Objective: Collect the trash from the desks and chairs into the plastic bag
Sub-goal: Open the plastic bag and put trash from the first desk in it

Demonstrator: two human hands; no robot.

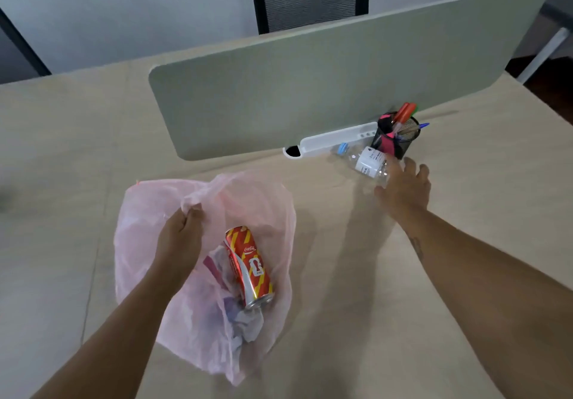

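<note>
1 can (249, 267) and crumpled paper (248, 326) already lie in the plastic bag (139, 212), its rim pinched by the left grip (181, 234), while the right grip (406, 191), spread and empty, reaches for the bottle (366, 163) lying on the surface (341, 274) at 1 o'clock.

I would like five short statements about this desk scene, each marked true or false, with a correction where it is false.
1. The left hand grips the rim of the pink plastic bag. True.
2. The red can stands upright on the desk. False: it lies inside the bag, next to crumpled paper.
3. The clear bottle lies on its side beside the black pen holder. True.
4. The right hand holds the bottle over the bag. False: it reaches with open fingers toward the bottle, which lies on the desk.
5. The pen holder is empty. False: pens stick out of it.
</note>
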